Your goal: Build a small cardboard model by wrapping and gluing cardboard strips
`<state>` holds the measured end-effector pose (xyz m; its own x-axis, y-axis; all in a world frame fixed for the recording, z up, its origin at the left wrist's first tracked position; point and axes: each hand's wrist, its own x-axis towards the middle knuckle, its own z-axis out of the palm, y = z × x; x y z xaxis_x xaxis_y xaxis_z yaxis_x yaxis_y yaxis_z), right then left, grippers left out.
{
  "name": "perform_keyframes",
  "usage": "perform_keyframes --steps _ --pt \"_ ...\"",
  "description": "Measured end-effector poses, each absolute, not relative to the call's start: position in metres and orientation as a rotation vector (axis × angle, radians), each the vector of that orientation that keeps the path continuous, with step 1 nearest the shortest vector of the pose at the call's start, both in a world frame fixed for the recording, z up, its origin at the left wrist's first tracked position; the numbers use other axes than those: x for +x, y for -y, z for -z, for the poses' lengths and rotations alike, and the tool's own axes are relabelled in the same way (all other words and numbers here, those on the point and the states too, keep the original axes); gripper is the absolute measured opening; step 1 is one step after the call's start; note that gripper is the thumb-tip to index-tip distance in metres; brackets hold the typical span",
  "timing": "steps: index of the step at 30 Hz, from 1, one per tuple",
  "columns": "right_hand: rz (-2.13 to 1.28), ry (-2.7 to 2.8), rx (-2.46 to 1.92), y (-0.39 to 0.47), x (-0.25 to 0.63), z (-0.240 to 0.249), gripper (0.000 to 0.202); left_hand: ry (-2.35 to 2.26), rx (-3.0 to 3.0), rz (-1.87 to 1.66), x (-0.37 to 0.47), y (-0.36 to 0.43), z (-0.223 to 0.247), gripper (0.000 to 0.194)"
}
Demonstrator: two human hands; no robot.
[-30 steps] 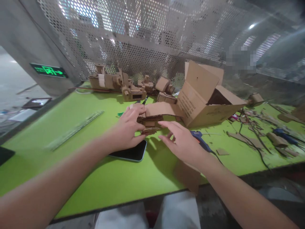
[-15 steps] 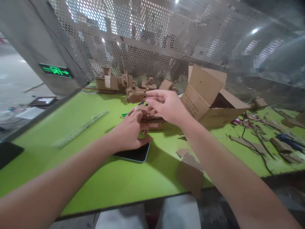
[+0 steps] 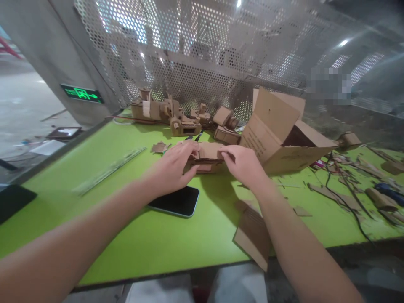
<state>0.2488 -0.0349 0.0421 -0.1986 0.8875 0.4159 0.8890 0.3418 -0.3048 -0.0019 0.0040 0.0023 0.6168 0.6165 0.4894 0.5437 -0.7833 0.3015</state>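
A small flat cardboard box [image 3: 208,152] lies on the green table between my hands. My left hand [image 3: 175,166] grips its left end, with the fingers over the top edge and the thumb against the front. At the right end my right hand [image 3: 242,163] has thumb and fingertips pinched together on the box's edge. A black-screened phone [image 3: 176,202] rests just below my left wrist. Beyond my left hand lies a small cardboard scrap [image 3: 159,147]. Bent cardboard [image 3: 253,235] lies at the table's front edge beside my right forearm.
Several cardboard models [image 3: 186,126] stand along the perforated metal screen [image 3: 195,54]. An open carton [image 3: 293,158] stands to the right. Cardboard scraps, a black cable [image 3: 339,195] and a blue tool [image 3: 389,193] lie farther right. A clear ruler [image 3: 112,170] is on the left.
My right hand has come down and right, from above the small box to its right end. My left hand has stayed at the left end. The view has shifted slightly.
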Motion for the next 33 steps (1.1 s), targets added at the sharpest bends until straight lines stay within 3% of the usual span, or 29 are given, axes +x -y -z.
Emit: perform_keyframes --steps 7,14,19,22,29,33 --pt "-0.048 2.102 -1.532 0.043 0.249 -0.033 0.033 -0.984 2.769 -0.785 -0.005 -0.008 -0.014 0.039" --pt "0.142 2.079 -1.572 0.043 0.249 -0.025 0.043 -0.937 2.813 -0.772 -0.009 -0.015 -0.017 0.035" --pt "0.170 1.729 -1.639 0.041 0.251 -0.023 0.076 -0.908 2.798 -0.790 -0.009 -0.020 -0.017 0.032" --pt "0.187 1.679 -1.536 0.048 0.248 -0.032 0.079 -0.852 2.796 -0.800 -0.009 -0.021 -0.016 0.033" --pt "-0.115 1.755 -1.315 0.066 0.226 -0.047 0.082 -0.995 2.708 -0.715 -0.017 -0.021 -0.017 0.052" --pt "-0.177 1.764 -1.261 0.062 0.223 -0.040 0.082 -1.032 2.663 -0.625 -0.021 -0.025 -0.017 0.052"
